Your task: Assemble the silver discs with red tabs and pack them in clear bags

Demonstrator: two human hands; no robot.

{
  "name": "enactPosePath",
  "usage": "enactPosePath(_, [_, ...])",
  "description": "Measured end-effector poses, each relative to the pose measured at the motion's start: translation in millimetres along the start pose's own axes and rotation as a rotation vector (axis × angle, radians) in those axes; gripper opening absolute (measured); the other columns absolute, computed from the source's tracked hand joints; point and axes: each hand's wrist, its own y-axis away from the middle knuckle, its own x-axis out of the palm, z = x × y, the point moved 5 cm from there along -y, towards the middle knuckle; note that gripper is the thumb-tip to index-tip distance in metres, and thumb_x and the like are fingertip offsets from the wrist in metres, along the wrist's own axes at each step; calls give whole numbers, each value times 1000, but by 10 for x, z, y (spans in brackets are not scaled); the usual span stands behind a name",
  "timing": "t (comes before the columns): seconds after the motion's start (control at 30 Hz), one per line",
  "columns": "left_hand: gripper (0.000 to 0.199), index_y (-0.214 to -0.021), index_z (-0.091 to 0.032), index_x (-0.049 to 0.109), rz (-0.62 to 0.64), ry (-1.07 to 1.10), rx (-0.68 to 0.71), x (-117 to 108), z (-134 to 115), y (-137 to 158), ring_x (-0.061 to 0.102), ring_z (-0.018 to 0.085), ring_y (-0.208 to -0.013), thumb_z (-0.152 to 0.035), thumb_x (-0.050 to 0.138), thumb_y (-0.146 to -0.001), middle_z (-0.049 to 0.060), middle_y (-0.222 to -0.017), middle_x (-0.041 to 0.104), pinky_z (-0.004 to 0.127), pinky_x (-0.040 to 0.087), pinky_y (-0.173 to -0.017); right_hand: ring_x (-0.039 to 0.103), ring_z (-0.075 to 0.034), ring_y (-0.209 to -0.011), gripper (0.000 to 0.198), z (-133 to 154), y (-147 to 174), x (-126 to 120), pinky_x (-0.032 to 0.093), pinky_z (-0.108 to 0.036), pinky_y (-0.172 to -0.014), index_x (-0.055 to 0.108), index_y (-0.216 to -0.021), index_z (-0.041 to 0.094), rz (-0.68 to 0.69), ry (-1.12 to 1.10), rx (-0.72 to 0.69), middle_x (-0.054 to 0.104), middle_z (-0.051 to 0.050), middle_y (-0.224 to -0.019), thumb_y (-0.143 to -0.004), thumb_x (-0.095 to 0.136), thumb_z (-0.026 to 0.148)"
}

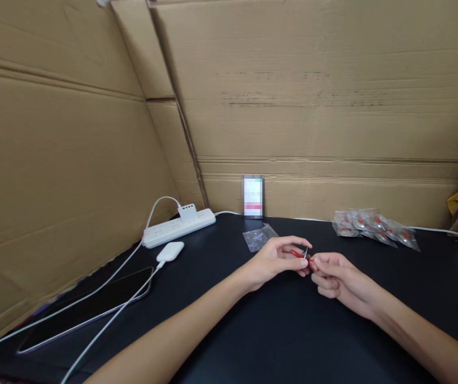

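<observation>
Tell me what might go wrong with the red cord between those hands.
The right hand pinches the thin red cord, which could slip or tangle. The small shiny piece in the left hand might drop onto the dark tabletop. The clear bag close by the left hand could get nudged.

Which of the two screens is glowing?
The upright phone in front of the cardboard wall. The device lying flat at left has a dark screen.

The bare left hand and right hand partly hide a thin red cord and a small silver metal piece, its shape too small to tell. The upright, dark-framed rectangular screen is blurred into squares. 2 bare forearms are cut off below.
</observation>
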Motion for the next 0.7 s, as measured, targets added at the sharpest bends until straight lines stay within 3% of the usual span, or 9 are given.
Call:
enactPosePath(0.1, [43, -110, -12, 63, 30, -32, -2, 10, -24, 11, 66, 16, -73, -23, 77, -72, 11, -90, 70, 34, 52, -76, 12, -4, -46, 24, -12, 51, 64, 11, -21, -44, 57, -78, 14, 148, 44, 106, 23, 10, -54, -85, 65, 35])
enactPosePath(0.17, [42, -110, -12, 63, 41, -53, -4, 20, -45, 19, 66, 16, -71, -23, 77, -72, 11, -89, 70, 33, 53, -74, 14, -4, -46, 21, 2, 58, 20, 11, -21, -45, 57, -77, 14, 139, 119, 108, 24, 10, -53, -84, 67, 32])
enactPosePath(0.4, [40, -110, -11, 61, 33, -57, -25, 58, -46, 21, 67, 17, -65, -27, 75, -75, 9, -78, 69, 35, 54, -70, 30, -7, -50, 24, 124, -43, -232, 23, -21, -45, 58, -70, 15, -297, 495, -192, 40, 5, -56, -79, 65, 36])
enactPosePath(0.57, [41, -109, -11, 60, 34, -26, -14, 97, -30, 22, 67, 18, -67, -27, 75, -75, 10, -82, 69, 36, 54, -70, 37, -8, -50, 12, 237, 45, -131, 30, -22, -48, 57, -65, 17, -517, 981, -460, 42, 5, -55, -74, 61, 22])
enactPosePath(0.7, [40, -108, -11, 59, 10, 1, 14, 98, -45, 26, 67, 18, -68, -26, 75, -75, 11, -85, 69, 38, 54, -70, 36, -8, -47, 13, 272, 107, -66, 30, -21, -47, 54, -63, 18, -615, 1137, -562, 38, 6, -53, -75, 57, 19])
